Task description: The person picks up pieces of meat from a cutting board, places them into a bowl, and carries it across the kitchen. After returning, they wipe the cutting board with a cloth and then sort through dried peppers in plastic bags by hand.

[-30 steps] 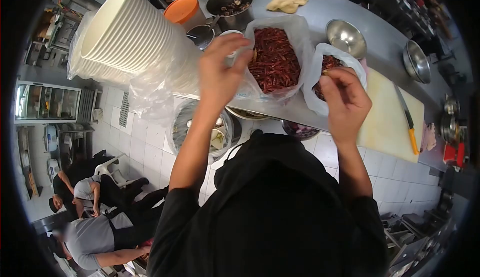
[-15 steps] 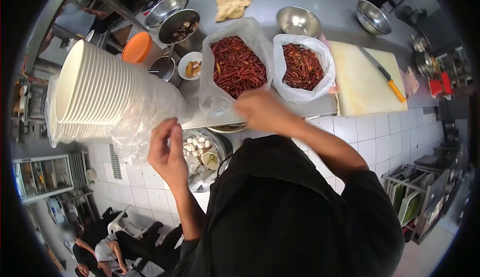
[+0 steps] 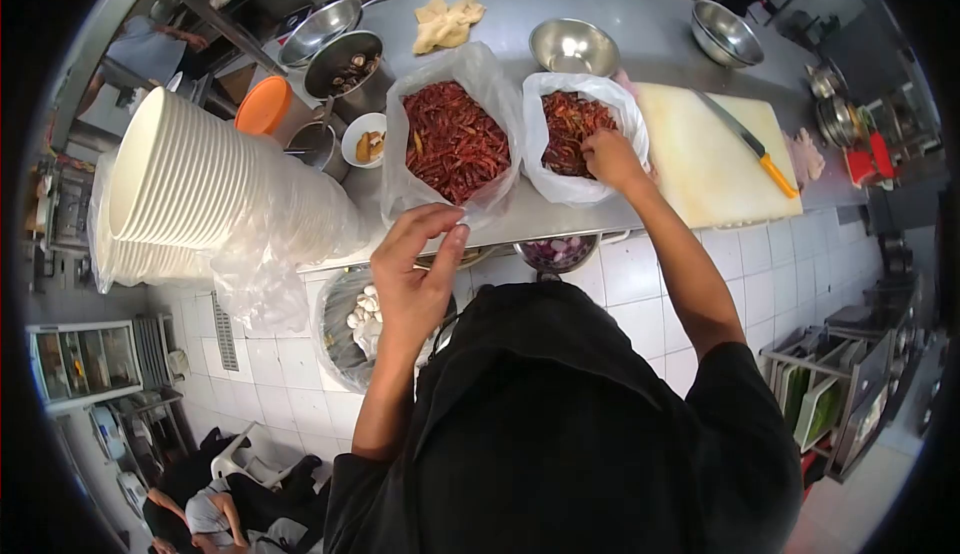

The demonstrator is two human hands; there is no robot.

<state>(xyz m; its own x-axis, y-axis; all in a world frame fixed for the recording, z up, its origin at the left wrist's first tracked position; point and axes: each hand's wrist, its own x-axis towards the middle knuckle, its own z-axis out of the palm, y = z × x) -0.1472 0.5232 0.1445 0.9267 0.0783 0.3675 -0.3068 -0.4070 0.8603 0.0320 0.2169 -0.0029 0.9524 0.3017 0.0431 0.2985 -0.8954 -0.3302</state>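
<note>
My right hand (image 3: 613, 160) reaches over the rim of the smaller white plastic bag (image 3: 570, 186), fingers bunched at the dried red chilies (image 3: 567, 124) inside. What sits between those fingertips is mostly hidden by the hand. At the near edge of the larger clear bag (image 3: 400, 179), my left hand (image 3: 418, 264) is raised with thumb and fingers curved and a gap between them. That larger bag stands open, full of dried red chilies (image 3: 450, 139).
Stacked white tubs (image 3: 190, 179) in plastic stand left. A cutting board (image 3: 710, 154) with a yellow-handled knife (image 3: 765, 159) lies right. Behind are a steel bowl (image 3: 573, 49) and a pot (image 3: 350, 79). Below the counter edge are a mushroom bag (image 3: 340, 329) and chopped onions (image 3: 560, 251).
My right hand has moved from the larger bag's near edge to the chilies in the smaller bag. My left hand has shifted right and up, towards the larger bag.
</note>
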